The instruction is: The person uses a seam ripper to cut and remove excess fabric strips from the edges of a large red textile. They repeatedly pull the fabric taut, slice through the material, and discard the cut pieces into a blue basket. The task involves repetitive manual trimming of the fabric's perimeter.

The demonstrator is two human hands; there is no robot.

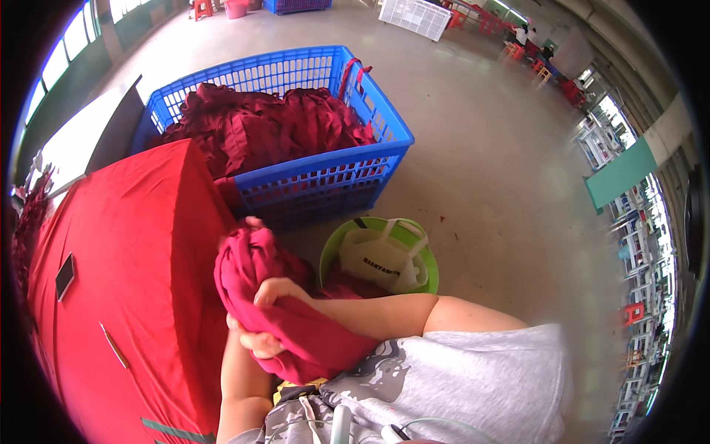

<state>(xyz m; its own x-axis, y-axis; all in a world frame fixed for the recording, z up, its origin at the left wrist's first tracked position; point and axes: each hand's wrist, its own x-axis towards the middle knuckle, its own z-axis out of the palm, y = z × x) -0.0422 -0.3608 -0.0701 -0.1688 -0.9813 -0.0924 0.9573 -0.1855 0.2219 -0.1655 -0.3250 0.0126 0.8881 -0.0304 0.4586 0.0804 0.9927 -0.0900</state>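
Observation:
A bundle of dark red cloth (255, 277) is held up in front of my chest, beside the red table. My right hand (275, 290) lies over the top of the bundle with its fingers curled into the folds. My left hand (255, 342) grips the cloth from below, fingers closed on it. The cloth trails down over my right forearm toward my grey shirt.
A table under a red cover (126, 281) fills the left, with a dark phone (65, 275) and a pen (115, 345) on it. A blue plastic crate (347, 174) full of dark red cloth stands ahead. A green tub (425, 255) holding a white bag sits on the concrete floor.

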